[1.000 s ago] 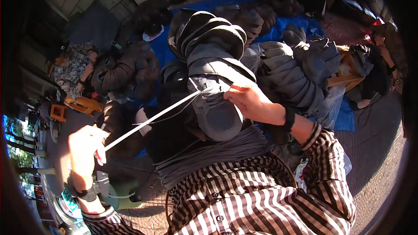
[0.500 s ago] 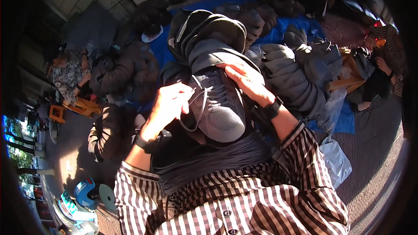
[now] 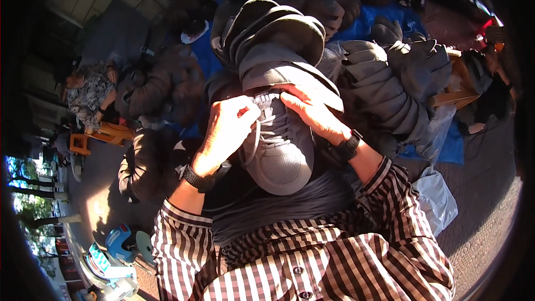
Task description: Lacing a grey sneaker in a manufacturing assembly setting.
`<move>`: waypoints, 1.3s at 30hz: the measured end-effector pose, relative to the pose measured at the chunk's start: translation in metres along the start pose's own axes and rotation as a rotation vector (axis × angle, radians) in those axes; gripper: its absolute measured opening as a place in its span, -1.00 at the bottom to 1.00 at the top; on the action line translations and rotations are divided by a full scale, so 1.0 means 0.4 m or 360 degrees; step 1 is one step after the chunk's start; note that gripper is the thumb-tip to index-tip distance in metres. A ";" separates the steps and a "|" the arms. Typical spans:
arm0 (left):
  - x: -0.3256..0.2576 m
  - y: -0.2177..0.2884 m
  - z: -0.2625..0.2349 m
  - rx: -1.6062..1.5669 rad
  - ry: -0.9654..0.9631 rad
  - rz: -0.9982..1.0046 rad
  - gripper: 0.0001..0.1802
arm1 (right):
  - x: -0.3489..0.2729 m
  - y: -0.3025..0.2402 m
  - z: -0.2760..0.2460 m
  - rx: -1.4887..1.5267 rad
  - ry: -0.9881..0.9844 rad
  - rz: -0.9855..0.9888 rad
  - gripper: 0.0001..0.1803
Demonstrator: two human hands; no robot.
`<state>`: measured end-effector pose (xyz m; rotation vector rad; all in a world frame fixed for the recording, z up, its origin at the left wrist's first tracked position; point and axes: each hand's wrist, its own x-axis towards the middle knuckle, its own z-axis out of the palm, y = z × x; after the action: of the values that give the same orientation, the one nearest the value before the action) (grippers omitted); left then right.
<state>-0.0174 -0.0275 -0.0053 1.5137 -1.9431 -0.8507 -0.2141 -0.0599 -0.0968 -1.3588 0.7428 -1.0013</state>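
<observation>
A grey shoe upper (image 3: 281, 164) with a mesh toe rests on my lap, toe toward me, its laces crossing up the middle. My left hand (image 3: 228, 128) is closed in a pinch at the top left eyelets, on the shoelace (image 3: 257, 139), which hangs in a loop down the upper's left side. My right hand (image 3: 317, 114) grips the upper's top right edge, thumb on the eyelet side and fingers tucked by the tongue. Just beyond, a stack of nested grey shoe uppers (image 3: 278, 50) leans away from me. The fingertips of both hands are partly hidden.
More nested uppers (image 3: 384, 89) lie on the right over a blue tarp (image 3: 448, 145), beside a clear plastic bag (image 3: 434, 198). Dark bundles (image 3: 161, 89) sit at left. A person in a patterned top (image 3: 89, 97) is by an orange stool (image 3: 108, 132); another person is at far right.
My left hand has moved up and right to the top eyelets, drawing the lace with it. My right hand stays on the upper. The view has shifted slightly.
</observation>
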 end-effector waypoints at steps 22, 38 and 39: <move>0.042 0.032 0.010 0.0249 -0.0337 0.0054 -0.85 | 0.023 0.109 -0.007 -0.1490 0.0158 -0.1062 -0.61; 0.023 -0.016 0.019 0.0290 0.0077 0.0273 -0.96 | -0.025 -0.018 0.025 -0.0839 0.0197 -0.0746 -0.84; 0.028 -0.015 0.022 0.0440 0.0107 0.0444 -0.96 | -0.026 -0.019 0.026 -0.0844 0.0183 -0.0753 -0.84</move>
<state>-0.0227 -0.0382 -0.0153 1.3513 -2.2236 -0.4206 -0.2101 -0.0455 -0.0894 -2.0128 0.8271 -1.3156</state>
